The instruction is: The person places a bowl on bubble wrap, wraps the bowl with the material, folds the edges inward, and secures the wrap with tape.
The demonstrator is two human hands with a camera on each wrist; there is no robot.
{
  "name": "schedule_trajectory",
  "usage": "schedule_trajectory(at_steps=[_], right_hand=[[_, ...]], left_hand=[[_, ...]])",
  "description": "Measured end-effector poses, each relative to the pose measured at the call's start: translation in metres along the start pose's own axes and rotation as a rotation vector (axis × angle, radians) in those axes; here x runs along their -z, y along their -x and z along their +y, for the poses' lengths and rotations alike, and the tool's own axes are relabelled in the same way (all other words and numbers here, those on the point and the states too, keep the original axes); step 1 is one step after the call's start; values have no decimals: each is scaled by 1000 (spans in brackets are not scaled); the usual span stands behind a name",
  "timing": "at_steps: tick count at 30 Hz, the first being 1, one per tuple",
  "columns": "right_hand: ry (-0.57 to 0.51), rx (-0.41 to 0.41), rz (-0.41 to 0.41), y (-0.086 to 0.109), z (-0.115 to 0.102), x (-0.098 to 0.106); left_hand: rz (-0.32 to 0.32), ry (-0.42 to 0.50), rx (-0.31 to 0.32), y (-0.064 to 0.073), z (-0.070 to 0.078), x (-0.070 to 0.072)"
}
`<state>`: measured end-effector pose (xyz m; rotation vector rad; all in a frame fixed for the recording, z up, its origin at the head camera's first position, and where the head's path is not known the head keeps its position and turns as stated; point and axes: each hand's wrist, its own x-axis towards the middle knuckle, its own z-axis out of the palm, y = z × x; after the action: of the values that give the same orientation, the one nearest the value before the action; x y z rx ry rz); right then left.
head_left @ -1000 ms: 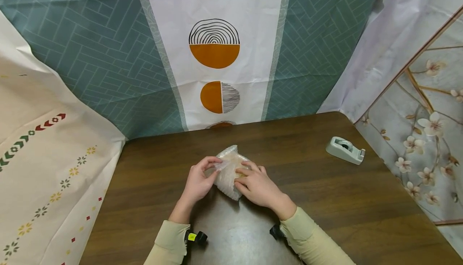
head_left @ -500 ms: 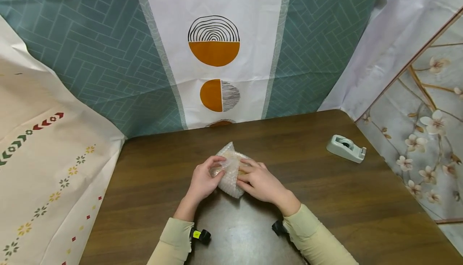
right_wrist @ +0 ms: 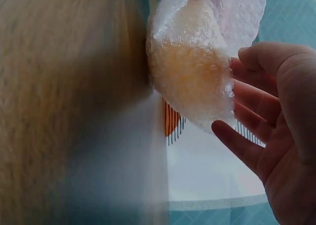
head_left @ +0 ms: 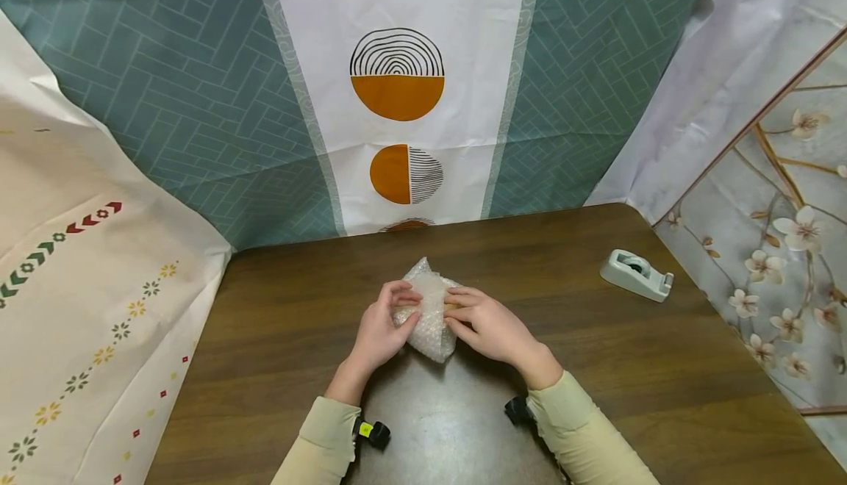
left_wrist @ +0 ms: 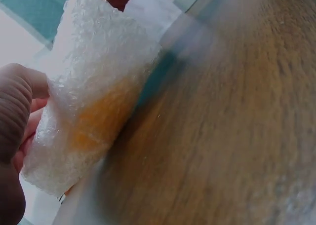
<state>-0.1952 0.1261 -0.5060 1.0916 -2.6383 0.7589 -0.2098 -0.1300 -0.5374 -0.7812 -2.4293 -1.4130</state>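
Note:
A bundle of bubble wrap (head_left: 431,323) with something orange-yellow inside lies on the table in front of me, one pointed corner toward the back. The wrapped item shows only as an orange blur through the bubbles in both wrist views, so I cannot tell its kind. My left hand (head_left: 384,325) pinches the left side of the wrap, thumb in front and fingers at the top. From the right, my right hand (head_left: 491,325) touches the bundle with fairly straight fingers. Its fingertips lie on the wrap near the edge of a folded-over flap.
A pale green tape dispenser (head_left: 637,275) with a roll in it stands at the right back of the brown wooden table (head_left: 278,367). Patterned cloths hang behind the table and along both sides. Dark wrist cameras (head_left: 379,435) sit at both cuffs.
The left hand has brought the wrap's flap rightward over the bundle, and it now lies across the middle. Both hands have shifted slightly right, the right fingers staying on the wrap.

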Motion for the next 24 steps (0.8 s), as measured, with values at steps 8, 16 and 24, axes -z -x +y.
schedule_trajectory(at_steps=[8, 16, 24], right_hand=[[-49, 0, 111, 0, 5, -1], [-76, -37, 151, 2, 10, -1], [-131, -94, 146, 6, 19, -4]], left_hand=[[-80, -108, -62, -2, -1, -1], [-124, -202, -140, -1, 0, -5], [-166, -381, -218, -1, -1, -7]])
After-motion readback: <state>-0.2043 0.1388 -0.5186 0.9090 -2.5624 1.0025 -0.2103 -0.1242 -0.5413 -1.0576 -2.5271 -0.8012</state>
